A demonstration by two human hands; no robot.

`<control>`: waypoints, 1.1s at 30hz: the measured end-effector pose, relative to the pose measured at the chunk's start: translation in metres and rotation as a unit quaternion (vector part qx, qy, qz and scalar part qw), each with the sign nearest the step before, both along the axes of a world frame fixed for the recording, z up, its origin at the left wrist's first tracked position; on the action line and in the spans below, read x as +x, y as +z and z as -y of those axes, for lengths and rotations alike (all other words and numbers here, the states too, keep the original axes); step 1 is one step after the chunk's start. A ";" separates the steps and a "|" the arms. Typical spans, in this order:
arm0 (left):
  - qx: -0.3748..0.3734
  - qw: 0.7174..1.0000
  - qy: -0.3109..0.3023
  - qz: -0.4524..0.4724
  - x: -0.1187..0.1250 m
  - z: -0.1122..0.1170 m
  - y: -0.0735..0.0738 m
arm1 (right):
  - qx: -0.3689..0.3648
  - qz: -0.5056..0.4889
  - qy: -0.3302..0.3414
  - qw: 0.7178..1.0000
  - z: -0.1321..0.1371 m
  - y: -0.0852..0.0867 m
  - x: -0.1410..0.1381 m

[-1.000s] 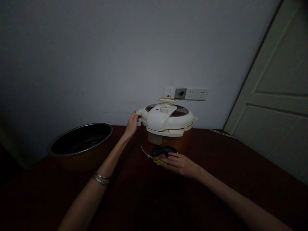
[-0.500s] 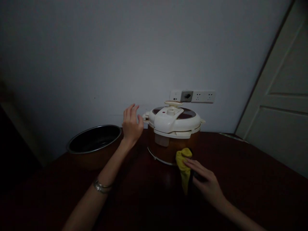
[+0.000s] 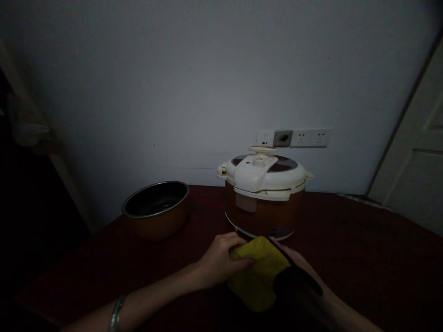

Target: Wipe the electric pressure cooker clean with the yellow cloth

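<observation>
A yellow cloth (image 3: 258, 272) with a dark underside or edge hangs in front of me. My left hand (image 3: 224, 258) is closed on its left side, thumb over the top. On the cloth's right side is my right hand (image 3: 297, 260), gripping it from behind, its fingers mostly covered by the fabric. Just beyond both hands stands an electric pressure cooker (image 3: 261, 210) with a white lid and an orange-brown body, its lid down. To its left sits an inner pot (image 3: 159, 223), dark inside, orange outside, with a shiny rim.
Everything stands on a dark red table (image 3: 204, 207) against a pale wall (image 3: 194, 92). A row of wall sockets (image 3: 309, 138) is behind the cooker. A panelled door (image 3: 415, 175) is at the right, and the room is dim.
My left hand has come down from beside the cooker's lid and taken hold of the cloth. My right hand has drawn the cloth back from the cooker's lower front, and it is now spread wider.
</observation>
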State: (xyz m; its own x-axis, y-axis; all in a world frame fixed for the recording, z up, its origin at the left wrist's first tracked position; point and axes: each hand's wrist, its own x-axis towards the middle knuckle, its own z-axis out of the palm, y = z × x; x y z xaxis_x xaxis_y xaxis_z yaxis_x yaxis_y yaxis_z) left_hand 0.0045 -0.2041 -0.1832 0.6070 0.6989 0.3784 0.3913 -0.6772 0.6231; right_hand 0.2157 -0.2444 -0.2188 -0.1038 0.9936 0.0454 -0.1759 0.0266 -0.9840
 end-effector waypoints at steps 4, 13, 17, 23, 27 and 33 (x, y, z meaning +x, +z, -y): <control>-0.026 0.986 0.160 0.048 -0.029 -0.035 -0.001 | -0.119 -0.087 -0.035 0.988 0.003 -0.009 0.034; -0.161 0.896 0.284 0.301 -0.019 -0.145 -0.033 | -0.136 -0.141 -0.197 0.960 0.010 -0.040 0.117; -0.264 0.877 0.183 0.359 0.027 -0.144 -0.038 | -0.144 -0.129 -0.170 0.966 0.013 -0.034 0.110; -0.140 0.864 0.203 0.438 0.051 -0.137 -0.002 | -0.149 -0.133 -0.164 0.966 0.013 -0.033 0.109; -0.102 0.875 0.224 0.418 0.055 -0.127 -0.014 | -0.146 -0.121 -0.156 0.969 0.014 -0.033 0.109; -0.205 0.866 0.265 0.371 0.057 -0.119 -0.044 | -0.138 -0.101 -0.150 0.974 0.014 -0.033 0.107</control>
